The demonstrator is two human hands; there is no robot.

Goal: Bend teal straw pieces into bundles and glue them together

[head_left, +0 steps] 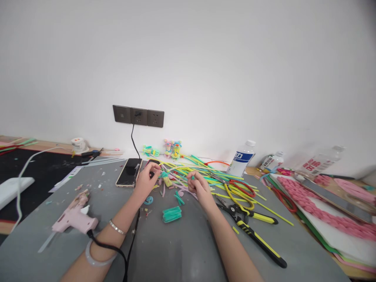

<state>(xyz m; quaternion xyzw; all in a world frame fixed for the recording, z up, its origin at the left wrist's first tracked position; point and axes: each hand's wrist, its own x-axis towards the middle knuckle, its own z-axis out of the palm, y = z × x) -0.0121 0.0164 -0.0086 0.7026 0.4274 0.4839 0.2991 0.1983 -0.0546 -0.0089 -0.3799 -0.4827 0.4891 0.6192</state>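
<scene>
My left hand [147, 178] is closed in a pinch at the edge of a small teal and yellow pipe-cleaner figure [167, 179]. My right hand [200, 188] is curled shut, with a tiny teal piece [193, 178] showing at its fingertips. Between and below the hands lie a teal bundle of short pipe cleaners [172, 214], a few crossed teal pieces [179, 198] and a blue coil [148, 200]. Behind the hands spreads a loose pile of yellow, green and lilac pipe cleaners [211, 172].
A pink glue gun [75, 219] with a black cord rests at left. Phone [129, 172] lies behind my left hand. Pliers [246, 219] and red-handled scissors [242, 188] lie at right, near a bottle [241, 159]. Finished-looking figures [172, 149] stand by the wall.
</scene>
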